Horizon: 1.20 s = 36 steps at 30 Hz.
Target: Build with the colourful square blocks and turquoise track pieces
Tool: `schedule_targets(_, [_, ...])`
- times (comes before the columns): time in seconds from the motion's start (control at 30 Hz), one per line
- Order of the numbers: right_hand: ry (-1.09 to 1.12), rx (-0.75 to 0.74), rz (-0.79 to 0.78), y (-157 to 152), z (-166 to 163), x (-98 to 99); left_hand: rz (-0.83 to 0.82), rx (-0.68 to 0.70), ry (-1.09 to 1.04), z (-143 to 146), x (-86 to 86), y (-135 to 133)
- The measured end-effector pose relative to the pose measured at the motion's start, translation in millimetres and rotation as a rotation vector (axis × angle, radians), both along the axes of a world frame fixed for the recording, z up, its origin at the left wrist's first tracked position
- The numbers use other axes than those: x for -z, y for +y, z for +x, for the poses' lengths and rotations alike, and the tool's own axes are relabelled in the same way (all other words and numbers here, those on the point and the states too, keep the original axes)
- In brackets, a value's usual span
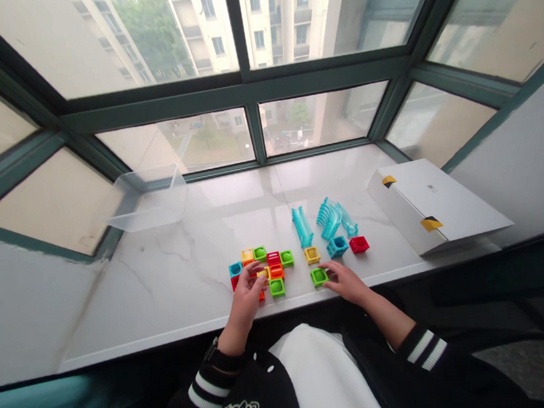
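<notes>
Green plastic makes up the open-topped cube (pixel 319 277) near the table's front edge, its rounded hollow facing up. The right hand (pixel 346 283) sits at three o'clock from it, fingers bent and tips meeting its right side; whether they truly grip it, I cannot tell. At nine o'clock from that cube, well apart, the left hand (pixel 248 294) curls over a cluster of blocks, thumb and fingers partly bent about a yellow block (pixel 262 274); its hold is too hidden to judge.

Around that yellow block stand glossy cubes in close contact: an orange one (pixel 276 271) just beside it at three o'clock, a red one (pixel 273 258) at one, a lime one (pixel 277 287) at five and a blue one (pixel 236 269) at ten.

Back at the green cube, another yellow cube (pixel 312 255) lies near it just short of twelve o'clock, a blue hollow cube (pixel 337 247) at one and a red block (pixel 359 244) at two. Beyond, towards twelve, lie translucent teal pieces: a straight ribbed channel (pixel 302 227) and a curved one (pixel 330 217).

Farther out, a smooth white box (pixel 449 196) with yellow-and-black tabs stands at two o'clock, and a clear plastic bin (pixel 153 218) at ten, both on the marble-veined white table (pixel 164 278).
</notes>
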State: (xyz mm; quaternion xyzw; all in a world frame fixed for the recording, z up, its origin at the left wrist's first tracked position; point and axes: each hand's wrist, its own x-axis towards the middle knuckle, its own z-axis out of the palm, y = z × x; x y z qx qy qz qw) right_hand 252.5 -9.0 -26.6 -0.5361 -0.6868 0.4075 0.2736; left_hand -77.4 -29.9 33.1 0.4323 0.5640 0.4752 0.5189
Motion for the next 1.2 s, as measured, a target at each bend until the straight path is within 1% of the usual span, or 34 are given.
schedule_targets(0.6, [-0.028,-0.026,0.01,-1.8,4.9,4.5,-0.01,-0.01,-0.005,-1.9,2.3,-1.3])
schedule_targets(0.8, [-0.041,-0.021,0.019,-4.1,8.2,-2.2,-0.013,-0.01,-0.03,-3.9,4.6,-1.1])
schedule_targets(0.9, [-0.075,0.01,0.071,-2.8,6.0,-8.1,-0.019,-0.025,-0.043,-4.4,3.6,-1.0])
schedule_targets(1.1, [-0.211,0.016,0.291,6.9,-15.2,-15.5,-0.013,-0.04,-0.037,-5.0,2.4,-1.8])
schedule_targets(1.2, [-0.32,0.016,0.32,13.4,-28.4,-15.7,-0.014,-0.04,-0.035,-6.3,3.6,-2.2])
